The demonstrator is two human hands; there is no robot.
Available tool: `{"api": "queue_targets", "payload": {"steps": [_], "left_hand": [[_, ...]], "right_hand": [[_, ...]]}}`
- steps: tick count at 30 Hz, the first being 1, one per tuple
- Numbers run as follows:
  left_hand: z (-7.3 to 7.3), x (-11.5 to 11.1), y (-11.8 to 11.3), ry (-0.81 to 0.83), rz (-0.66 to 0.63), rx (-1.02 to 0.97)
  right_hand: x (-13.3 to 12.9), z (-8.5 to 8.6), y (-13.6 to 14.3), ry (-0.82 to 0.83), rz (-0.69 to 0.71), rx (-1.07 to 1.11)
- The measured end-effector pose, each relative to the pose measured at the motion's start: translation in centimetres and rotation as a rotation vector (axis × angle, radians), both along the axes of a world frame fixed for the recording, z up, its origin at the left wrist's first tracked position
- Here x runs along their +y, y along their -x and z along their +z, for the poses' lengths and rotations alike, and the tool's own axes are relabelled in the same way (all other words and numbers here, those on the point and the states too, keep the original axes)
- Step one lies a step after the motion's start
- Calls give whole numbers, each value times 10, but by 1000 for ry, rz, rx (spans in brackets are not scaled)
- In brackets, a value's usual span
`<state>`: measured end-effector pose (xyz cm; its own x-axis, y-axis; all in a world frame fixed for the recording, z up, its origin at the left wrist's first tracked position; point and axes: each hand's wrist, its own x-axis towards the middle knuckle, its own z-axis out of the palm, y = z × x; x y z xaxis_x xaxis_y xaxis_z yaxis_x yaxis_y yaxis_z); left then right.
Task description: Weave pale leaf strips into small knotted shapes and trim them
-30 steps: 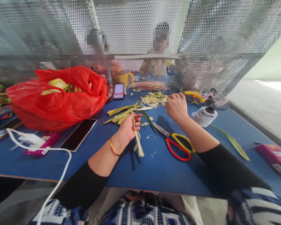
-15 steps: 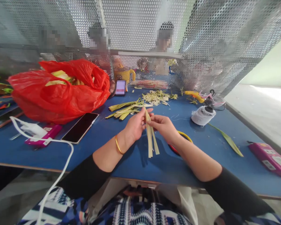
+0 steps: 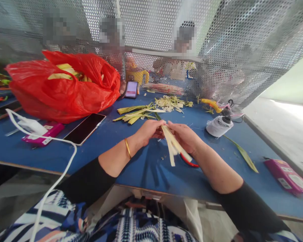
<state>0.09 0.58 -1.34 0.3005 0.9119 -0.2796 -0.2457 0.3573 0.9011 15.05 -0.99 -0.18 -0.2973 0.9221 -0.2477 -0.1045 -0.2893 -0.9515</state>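
A blue table [image 3: 141, 168] fills the middle of the head view, closed off at the back by a perforated metal screen [image 3: 229, 40] with other people blurred behind it. At centre frame the left hand [image 3: 148, 131] and the right hand [image 3: 185, 136] meet over the table, both pinched shut on the upper end of a bunch of pale leaf strips [image 3: 173, 146] that fans down toward the lower centre. Red scissors [image 3: 189, 162] lie on the table just under the right hand, mostly hidden. Above the hands sits a pile of leaves [image 3: 138, 112] and trimmings. A red bag [image 3: 63, 87] fills the upper left, with a phone [image 3: 84, 128] beside it. A thread spool [image 3: 219, 125] stands at the right.
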Motion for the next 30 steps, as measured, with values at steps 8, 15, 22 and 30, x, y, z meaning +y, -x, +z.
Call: {"api": "queue_targets", "payload": {"steps": [8, 15, 22, 30], "left_hand": [[-1, 0, -1, 382, -24, -226], [-2, 0, -6, 354, 61, -158], [-4, -3, -4, 322, -190, -177], [4, -7, -3, 297, -269, -162]], "right_hand": [[8, 4, -10, -269, -175, -209], [0, 2, -4, -646, -81, -431], [8, -6, -8, -617, -219, -537], [12, -8, -7, -454, -276, -450]]}}
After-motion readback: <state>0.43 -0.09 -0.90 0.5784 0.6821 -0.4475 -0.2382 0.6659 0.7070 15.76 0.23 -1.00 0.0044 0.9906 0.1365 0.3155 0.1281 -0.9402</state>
